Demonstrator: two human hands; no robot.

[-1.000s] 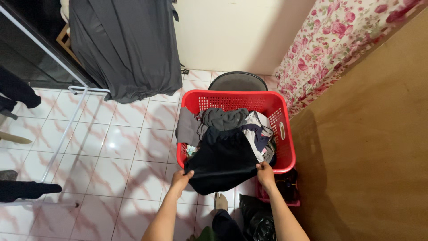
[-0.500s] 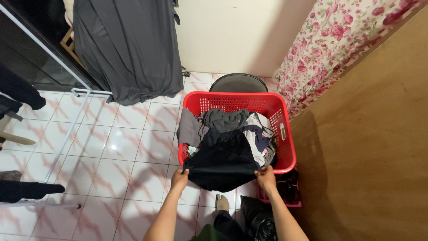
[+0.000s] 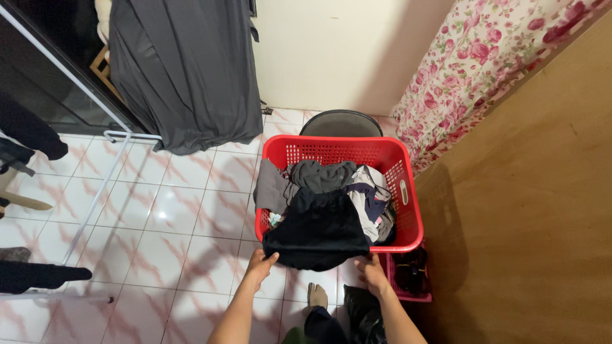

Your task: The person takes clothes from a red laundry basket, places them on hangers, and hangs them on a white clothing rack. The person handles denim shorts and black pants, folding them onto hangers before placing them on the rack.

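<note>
We reach both bare forearms forward and down from the bottom edge of the view, spread apart. Our left hand [image 3: 260, 266] is palm-down, its fingers [image 3: 266, 256] curled and pinched closed at the tips. Our right hand [image 3: 371, 272] sits slightly lower and nearer to us, fingers [image 3: 363, 261] bent and closed too. One bare foot [image 3: 315, 296] shows between our arms.

We are seeing one label: a small white oval sticker [image 3: 403, 192], standing lengthwise up the inner right wall of the red laundry basket [image 3: 331, 144], just beside the heaped clothes [image 3: 357, 191], its print too small to make out.
</note>
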